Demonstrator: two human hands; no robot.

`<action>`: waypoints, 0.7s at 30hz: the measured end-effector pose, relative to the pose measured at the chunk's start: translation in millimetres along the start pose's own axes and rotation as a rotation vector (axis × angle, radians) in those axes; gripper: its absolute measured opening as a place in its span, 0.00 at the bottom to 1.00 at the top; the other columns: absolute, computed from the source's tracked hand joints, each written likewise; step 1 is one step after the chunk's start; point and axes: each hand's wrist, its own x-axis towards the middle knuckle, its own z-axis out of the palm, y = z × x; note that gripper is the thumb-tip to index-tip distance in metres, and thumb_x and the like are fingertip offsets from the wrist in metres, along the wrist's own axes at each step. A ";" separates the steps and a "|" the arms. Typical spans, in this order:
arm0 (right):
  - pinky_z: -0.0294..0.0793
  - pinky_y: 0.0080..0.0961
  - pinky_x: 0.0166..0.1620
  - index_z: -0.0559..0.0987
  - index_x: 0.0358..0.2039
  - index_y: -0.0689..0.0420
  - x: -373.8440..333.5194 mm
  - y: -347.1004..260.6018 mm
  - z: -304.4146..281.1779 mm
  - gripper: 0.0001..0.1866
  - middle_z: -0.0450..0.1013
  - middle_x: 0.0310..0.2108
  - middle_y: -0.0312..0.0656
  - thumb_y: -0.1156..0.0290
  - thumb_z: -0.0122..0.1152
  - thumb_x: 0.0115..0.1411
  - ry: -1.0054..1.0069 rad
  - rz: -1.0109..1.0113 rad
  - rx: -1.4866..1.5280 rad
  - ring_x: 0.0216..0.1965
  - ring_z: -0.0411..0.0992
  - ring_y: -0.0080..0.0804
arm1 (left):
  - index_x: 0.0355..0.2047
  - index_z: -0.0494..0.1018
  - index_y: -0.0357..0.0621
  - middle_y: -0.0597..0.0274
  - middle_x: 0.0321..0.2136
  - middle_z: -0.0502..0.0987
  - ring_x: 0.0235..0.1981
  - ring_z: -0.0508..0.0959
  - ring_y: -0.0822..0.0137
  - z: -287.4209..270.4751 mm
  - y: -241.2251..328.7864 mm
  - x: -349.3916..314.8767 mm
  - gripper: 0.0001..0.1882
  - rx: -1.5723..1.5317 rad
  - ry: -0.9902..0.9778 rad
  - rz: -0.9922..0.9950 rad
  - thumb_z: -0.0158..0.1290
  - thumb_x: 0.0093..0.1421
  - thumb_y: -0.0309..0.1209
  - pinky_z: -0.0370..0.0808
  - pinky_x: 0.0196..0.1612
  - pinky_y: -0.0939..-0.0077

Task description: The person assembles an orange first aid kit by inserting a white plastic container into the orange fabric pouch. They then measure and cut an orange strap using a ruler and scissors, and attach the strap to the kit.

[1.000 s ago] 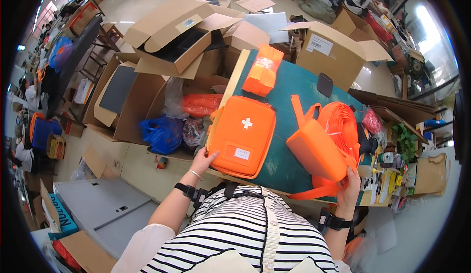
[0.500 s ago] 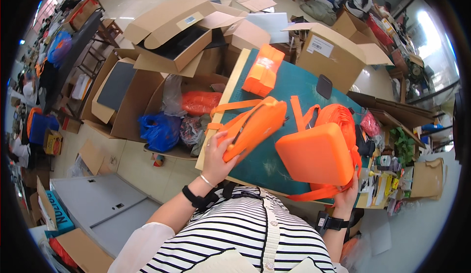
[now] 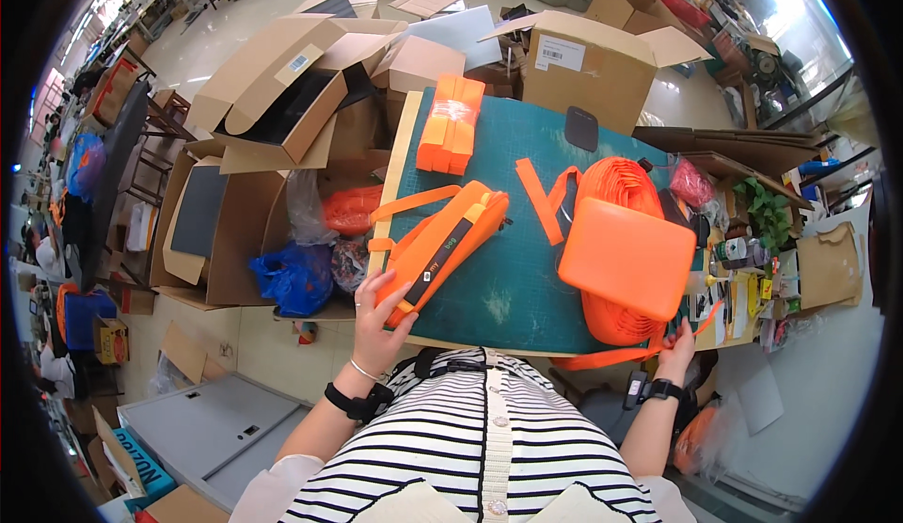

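Observation:
My left hand [image 3: 379, 318] grips the near end of an orange bag [image 3: 450, 252], thumb on one side and fingers on the other. That bag stands on its edge, a dark printed band facing up, with an orange strap trailing to the left. At the table's near right edge, my right hand [image 3: 673, 354] is closed on a flat orange strap [image 3: 611, 359]. Just beyond it, a rounded orange case [image 3: 625, 260] lies on a thick coil of orange webbing [image 3: 616, 181]. A loose webbing end [image 3: 539, 201] sticks out left of the coil.
A green cutting mat [image 3: 480, 311] covers the table. On it lie a wrapped orange bundle [image 3: 451, 123] and a dark rounded pad [image 3: 581, 129]. Open cardboard boxes [image 3: 588, 76] crowd the far side; a blue plastic bag [image 3: 293, 277] sits at the left. Tools and bottles line the right edge.
The orange bag in my left hand has turned, bringing its dark band into view. The orange case has settled flatter over the coil, and my right hand is farther from it. The whole view has shifted.

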 end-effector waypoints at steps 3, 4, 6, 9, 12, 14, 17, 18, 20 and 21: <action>0.49 0.14 0.14 0.70 0.34 0.54 -29.8 1.7 11.7 0.09 0.61 0.23 0.30 0.65 0.59 0.59 0.040 -0.194 -0.108 0.17 0.55 0.15 | 0.46 0.75 0.47 0.57 0.51 0.68 0.58 0.61 0.50 5.1 3.0 -3.6 0.23 0.044 0.044 0.004 0.59 0.47 0.23 0.58 0.59 0.59; 0.49 0.13 0.14 0.70 0.34 0.54 -45.3 -1.9 21.4 0.08 0.61 0.23 0.29 0.67 0.58 0.59 -0.063 -0.208 -0.104 0.16 0.54 0.14 | 0.46 0.75 0.47 0.57 0.50 0.69 0.58 0.62 0.50 5.1 2.9 -4.6 0.22 0.060 0.046 0.016 0.59 0.47 0.23 0.58 0.59 0.59; 0.48 0.12 0.14 0.70 0.35 0.55 -75.5 -5.7 49.5 0.06 0.61 0.22 0.29 0.69 0.56 0.60 -0.255 -0.232 -0.078 0.15 0.53 0.13 | 0.48 0.73 0.47 0.60 0.49 0.71 0.57 0.63 0.51 5.4 5.8 -3.8 0.24 0.099 0.020 0.039 0.60 0.47 0.25 0.57 0.59 0.60; 0.48 0.10 0.14 0.70 0.36 0.54 -138.5 7.5 105.6 0.06 0.62 0.20 0.27 0.69 0.56 0.61 -0.680 -0.183 -0.133 0.14 0.54 0.10 | 0.53 0.68 0.46 0.60 0.50 0.71 0.58 0.63 0.53 8.8 8.6 -7.4 0.30 0.132 -0.027 0.048 0.61 0.47 0.28 0.56 0.58 0.61; 0.50 0.08 0.16 0.74 0.35 0.53 -211.7 27.3 157.9 0.07 0.67 0.22 0.27 0.64 0.57 0.61 -1.110 0.089 -0.253 0.15 0.55 0.08 | 0.54 0.66 0.46 0.60 0.51 0.70 0.60 0.62 0.55 8.2 12.6 -7.3 0.32 0.123 -0.055 0.028 0.62 0.47 0.28 0.55 0.58 0.62; 0.50 0.09 0.17 0.76 0.34 0.54 -249.8 47.5 179.5 0.10 0.66 0.21 0.27 0.60 0.57 0.61 -1.237 0.207 -0.341 0.15 0.55 0.09 | 0.55 0.66 0.46 0.60 0.51 0.70 0.61 0.62 0.56 7.3 15.0 -5.7 0.33 0.110 -0.078 0.031 0.62 0.47 0.29 0.55 0.57 0.63; 0.61 0.13 0.26 0.77 0.35 0.61 -289.6 74.9 189.4 0.18 0.69 0.24 0.29 0.56 0.62 0.58 -1.339 0.109 -0.486 0.23 0.62 0.13 | 0.55 0.66 0.46 0.60 0.53 0.69 0.62 0.61 0.57 4.6 23.1 -3.1 0.32 0.112 -0.135 0.046 0.62 0.47 0.30 0.55 0.57 0.65; 0.63 0.15 0.30 0.78 0.36 0.62 -295.8 78.9 188.8 0.18 0.70 0.25 0.29 0.59 0.63 0.57 -1.362 0.102 -0.585 0.27 0.64 0.14 | 0.55 0.66 0.46 0.60 0.53 0.69 0.62 0.61 0.57 2.9 25.0 -3.4 0.32 0.117 -0.154 0.046 0.62 0.47 0.30 0.55 0.57 0.65; 0.63 0.14 0.31 0.78 0.35 0.62 -298.9 91.8 189.0 0.15 0.71 0.26 0.29 0.61 0.64 0.57 -1.380 0.014 -0.534 0.27 0.65 0.14 | 0.54 0.67 0.46 0.61 0.54 0.69 0.63 0.60 0.59 1.2 25.8 -3.3 0.31 0.129 -0.170 0.076 0.61 0.48 0.31 0.54 0.56 0.66; 0.63 0.14 0.29 0.78 0.35 0.62 -302.4 89.3 189.1 0.14 0.70 0.25 0.29 0.62 0.63 0.57 -1.389 0.029 -0.504 0.26 0.65 0.14 | 0.54 0.68 0.46 0.62 0.54 0.69 0.63 0.60 0.59 0.9 24.4 -5.1 0.30 0.131 -0.172 0.072 0.61 0.48 0.31 0.54 0.56 0.66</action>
